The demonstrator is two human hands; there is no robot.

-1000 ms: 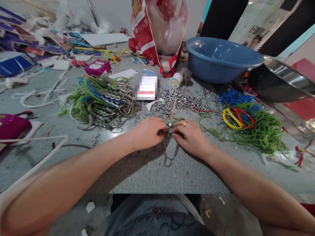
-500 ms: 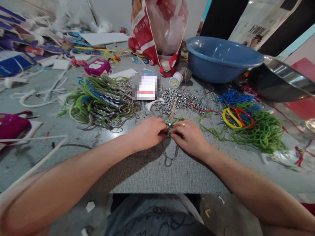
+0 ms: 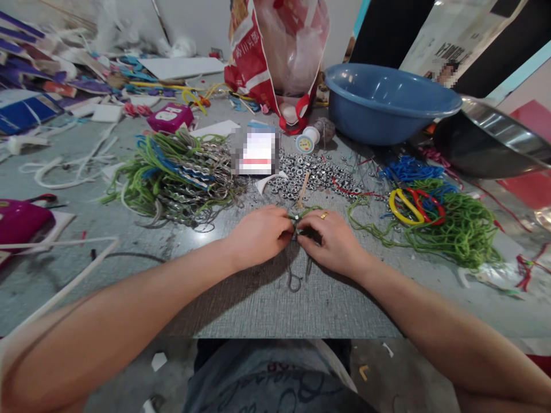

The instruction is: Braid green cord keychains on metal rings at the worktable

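My left hand (image 3: pixel 257 235) and my right hand (image 3: pixel 332 242) meet at the middle of the grey table (image 3: pixel 267 298). Both pinch a short green cord (image 3: pixel 301 216) with a small metal nut on it, fingers closed tight around it. A thin grey string end (image 3: pixel 297 278) hangs out below my hands onto the table. A gold ring sits on a finger of my right hand. Just beyond my fingers lies a heap of small metal nuts (image 3: pixel 314 172) and a wooden stick (image 3: pixel 303 188).
A pile of green and blue cords with metal pieces (image 3: pixel 176 172) lies at the left. Loose green cord (image 3: pixel 456 226) with yellow and red loops (image 3: pixel 413 206) lies right. A blue basin (image 3: pixel 387 100), a red plastic bag (image 3: pixel 275 57) and a steel bowl (image 3: pixel 495 140) stand behind.
My hands stay together on the green cord; the fingers have shifted only slightly, the right hand a little lower and closer to me.
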